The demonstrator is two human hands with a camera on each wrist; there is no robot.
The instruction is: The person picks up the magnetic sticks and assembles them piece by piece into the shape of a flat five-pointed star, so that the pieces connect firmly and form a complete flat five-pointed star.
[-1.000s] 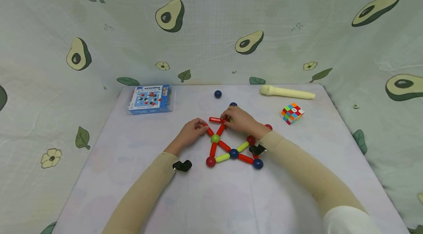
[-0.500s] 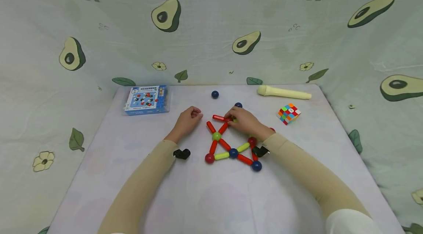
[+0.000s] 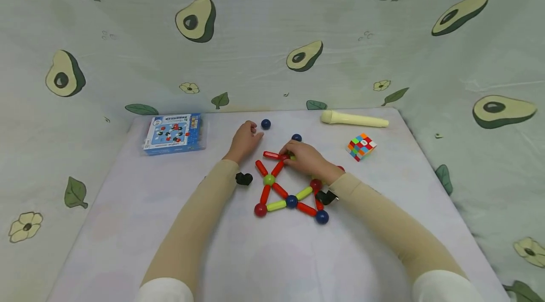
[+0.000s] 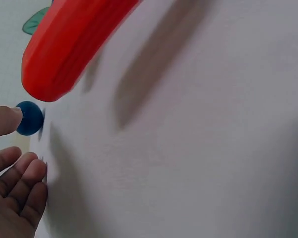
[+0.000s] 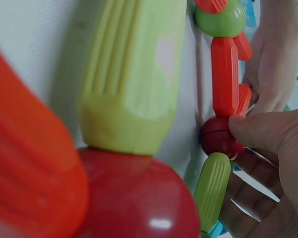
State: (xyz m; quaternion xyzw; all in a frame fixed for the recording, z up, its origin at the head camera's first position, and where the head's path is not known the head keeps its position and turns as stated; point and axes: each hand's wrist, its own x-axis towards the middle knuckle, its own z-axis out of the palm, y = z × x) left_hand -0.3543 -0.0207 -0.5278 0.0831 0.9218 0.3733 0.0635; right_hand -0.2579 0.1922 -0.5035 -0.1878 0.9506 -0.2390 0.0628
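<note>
Magnetic sticks and balls (image 3: 289, 193) lie flat near the middle of the table (image 3: 127, 226) as a half-built star, sticks meeting at balls so the joints hold one another. From the head view I see my right hand (image 3: 304, 157) resting on the figure's top corner; the right wrist view shows the thumb pressed on a red ball (image 5: 219, 136) where a red stick (image 5: 225, 74) and a green stick (image 5: 213, 186) meet, the fingers curled behind it, so I judge it is pinning that joint in place. My left hand (image 3: 244, 138) lies on the cloth with fingers loosely curled and holding nothing, its fingertips just beside a loose blue ball (image 3: 266, 124); in the left wrist view the ball (image 4: 29, 118) touches the thumb tip.

Compared with a second ago, the left hand has left the star's upper-left red stick (image 3: 260, 167) and travelled up toward that ball, while the right hand has stayed on the top joint. The camera has swung a little to the right.
</note>
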